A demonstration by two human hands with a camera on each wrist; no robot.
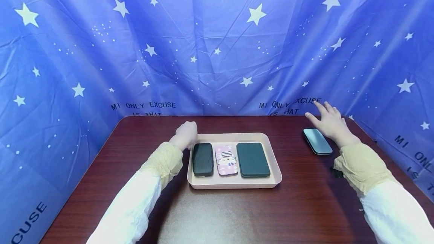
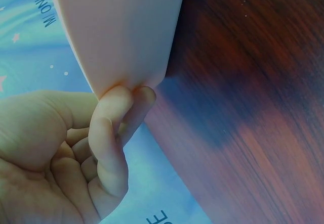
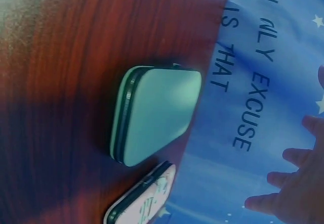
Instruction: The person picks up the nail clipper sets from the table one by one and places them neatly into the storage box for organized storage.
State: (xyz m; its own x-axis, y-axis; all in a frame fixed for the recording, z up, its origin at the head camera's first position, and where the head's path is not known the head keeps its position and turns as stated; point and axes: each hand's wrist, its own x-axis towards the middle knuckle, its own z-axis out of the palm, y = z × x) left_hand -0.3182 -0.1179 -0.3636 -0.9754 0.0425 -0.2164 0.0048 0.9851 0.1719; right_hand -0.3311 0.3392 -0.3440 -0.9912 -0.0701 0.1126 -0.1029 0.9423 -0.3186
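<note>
Left hand (image 1: 185,134) has the cream tray (image 1: 234,186) pinched at its far left corner, thumb and fingers clamped on. Right hand (image 1: 332,121) has its fingers spread apart near the far right corner of the table (image 1: 217,217), right by a mint case (image 1: 318,141). A pale pink case (image 3: 144,198) sits next to that one. In the tray: black case (image 1: 203,160) by the left edge, polka-dot case (image 1: 226,160) mid, dark green case (image 1: 253,160) toward the right edge.

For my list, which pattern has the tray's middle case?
The middle case is pink with pale spots and a striped print, clearest in the head view.
</note>
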